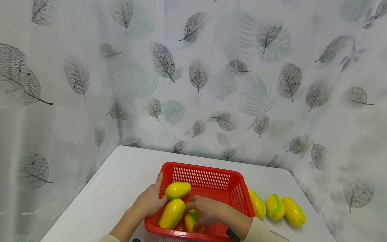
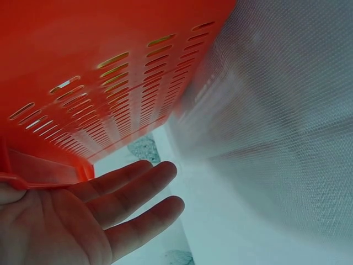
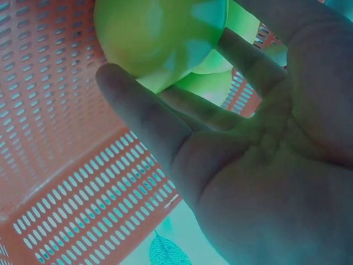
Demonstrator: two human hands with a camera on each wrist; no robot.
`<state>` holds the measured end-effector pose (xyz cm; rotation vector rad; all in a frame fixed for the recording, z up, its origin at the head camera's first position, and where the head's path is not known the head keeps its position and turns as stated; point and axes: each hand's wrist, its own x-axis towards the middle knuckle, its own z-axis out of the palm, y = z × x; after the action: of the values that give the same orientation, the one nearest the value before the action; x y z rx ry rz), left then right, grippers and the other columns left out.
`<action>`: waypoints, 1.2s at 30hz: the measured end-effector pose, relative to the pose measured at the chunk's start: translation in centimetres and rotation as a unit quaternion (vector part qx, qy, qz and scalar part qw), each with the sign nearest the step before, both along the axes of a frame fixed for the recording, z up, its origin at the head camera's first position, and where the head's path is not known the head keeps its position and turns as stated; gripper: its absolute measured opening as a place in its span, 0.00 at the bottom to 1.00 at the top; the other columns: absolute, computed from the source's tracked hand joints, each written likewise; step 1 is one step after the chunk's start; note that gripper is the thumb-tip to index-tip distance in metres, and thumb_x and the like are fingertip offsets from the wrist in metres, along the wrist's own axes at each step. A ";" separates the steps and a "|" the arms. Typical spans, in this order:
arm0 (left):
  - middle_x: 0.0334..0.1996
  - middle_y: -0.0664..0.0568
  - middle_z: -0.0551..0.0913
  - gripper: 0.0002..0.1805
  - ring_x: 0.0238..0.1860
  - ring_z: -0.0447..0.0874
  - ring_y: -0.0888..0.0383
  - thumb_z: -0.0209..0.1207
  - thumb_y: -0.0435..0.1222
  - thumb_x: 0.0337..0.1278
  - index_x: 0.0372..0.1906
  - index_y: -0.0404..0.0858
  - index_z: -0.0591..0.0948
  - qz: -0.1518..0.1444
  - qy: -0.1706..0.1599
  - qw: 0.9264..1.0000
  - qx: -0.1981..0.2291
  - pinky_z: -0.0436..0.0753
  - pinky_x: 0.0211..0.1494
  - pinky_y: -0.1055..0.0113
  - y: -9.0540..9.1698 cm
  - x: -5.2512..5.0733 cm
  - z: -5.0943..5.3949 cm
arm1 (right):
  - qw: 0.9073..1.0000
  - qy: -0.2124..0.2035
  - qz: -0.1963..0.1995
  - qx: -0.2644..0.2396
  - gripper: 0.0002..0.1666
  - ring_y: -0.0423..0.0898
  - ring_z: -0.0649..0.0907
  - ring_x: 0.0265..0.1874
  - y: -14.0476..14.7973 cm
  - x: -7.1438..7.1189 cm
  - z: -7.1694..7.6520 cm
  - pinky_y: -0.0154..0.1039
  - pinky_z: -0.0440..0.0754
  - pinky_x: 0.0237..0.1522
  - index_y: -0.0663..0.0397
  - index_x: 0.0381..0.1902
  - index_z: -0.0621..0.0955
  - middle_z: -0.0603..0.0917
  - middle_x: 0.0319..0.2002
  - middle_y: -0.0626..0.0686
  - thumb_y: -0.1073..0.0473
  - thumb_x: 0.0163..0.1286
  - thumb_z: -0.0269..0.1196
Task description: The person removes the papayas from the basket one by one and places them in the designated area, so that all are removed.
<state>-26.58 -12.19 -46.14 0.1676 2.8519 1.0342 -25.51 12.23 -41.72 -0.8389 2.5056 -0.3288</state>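
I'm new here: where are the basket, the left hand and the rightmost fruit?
Basket (image 1: 201, 178): head view, on its far wall.
Left hand (image 1: 150, 201): head view, on its back.
Rightmost fruit (image 1: 293, 211): head view, on its middle.

Your head view looks forward and down from above the near edge of the worktop (image 1: 99, 191), standing well back, both far corners in. Left wrist view: close, along your left hand (image 1: 151, 201) and the outer wall of the basket (image 1: 196, 166). Right wrist view: close, past your right hand (image 1: 208, 210) into the basket; its fruits (image 1: 172, 213) show in head view too.
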 end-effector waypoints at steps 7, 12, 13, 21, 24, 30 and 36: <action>0.38 0.43 0.78 0.54 0.27 0.79 0.55 0.65 0.40 0.53 0.83 0.39 0.51 -0.007 -0.006 1.000 0.003 0.91 0.28 0.55 0.5 0.2 -0.8 | 1.000 -0.004 -0.005 -0.001 0.25 0.35 0.77 0.47 0.9 0.1 -0.3 0.39 0.85 0.55 0.32 0.54 0.86 0.79 0.57 0.40 0.54 0.57 0.77; 0.37 0.43 0.78 0.55 0.26 0.79 0.56 0.66 0.41 0.53 0.83 0.39 0.51 -0.012 -0.010 1.000 0.003 0.90 0.27 0.55 0.7 0.2 -1.0 | 1.000 0.005 -0.009 -0.008 0.25 0.36 0.78 0.50 1.4 0.5 0.1 0.39 0.84 0.55 0.30 0.53 0.85 0.78 0.60 0.41 0.52 0.57 0.77; 0.38 0.43 0.78 0.55 0.26 0.79 0.56 0.66 0.41 0.53 0.83 0.39 0.51 -0.012 -0.009 1.000 0.004 0.90 0.27 0.55 0.7 0.2 -0.9 | 1.000 0.004 -0.011 -0.011 0.25 0.36 0.78 0.50 1.5 0.5 0.2 0.39 0.84 0.55 0.29 0.53 0.85 0.78 0.60 0.40 0.52 0.57 0.77; 0.38 0.43 0.79 0.54 0.28 0.79 0.55 0.65 0.41 0.55 0.84 0.39 0.50 -0.014 0.007 1.000 -0.004 0.90 0.28 0.55 0.4 0.0 -0.6 | 0.999 0.006 -0.029 -0.028 0.27 0.39 0.78 0.54 2.1 0.4 1.9 0.42 0.86 0.56 0.28 0.54 0.85 0.77 0.62 0.41 0.53 0.55 0.78; 0.38 0.43 0.79 0.53 0.28 0.79 0.55 0.64 0.41 0.55 0.83 0.38 0.51 -0.014 0.006 1.000 -0.006 0.91 0.29 0.54 0.4 0.0 -0.5 | 0.999 0.015 -0.034 -0.038 0.27 0.42 0.78 0.57 2.5 0.4 2.5 0.44 0.86 0.56 0.28 0.54 0.85 0.77 0.64 0.43 0.53 0.55 0.77; 0.39 0.42 0.79 0.53 0.28 0.79 0.54 0.64 0.41 0.55 0.83 0.37 0.51 -0.015 0.007 1.000 -0.006 0.91 0.29 0.53 0.3 0.0 -0.5 | 0.997 0.034 -0.045 -0.050 0.29 0.51 0.77 0.63 3.7 0.3 3.6 0.51 0.84 0.60 0.30 0.55 0.85 0.74 0.69 0.48 0.55 0.54 0.75; 0.40 0.41 0.80 0.54 0.30 0.79 0.54 0.65 0.42 0.55 0.84 0.39 0.49 -0.006 0.008 1.000 -0.019 0.91 0.33 0.52 0.0 -0.2 -0.4 | 0.996 0.042 -0.055 -0.063 0.28 0.55 0.75 0.66 4.9 0.1 5.2 0.58 0.81 0.63 0.33 0.56 0.84 0.73 0.71 0.52 0.56 0.56 0.74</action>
<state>-26.75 -12.21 -46.51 0.1916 2.8780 0.9809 -25.46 17.10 -36.56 -0.7796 2.6375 -0.5040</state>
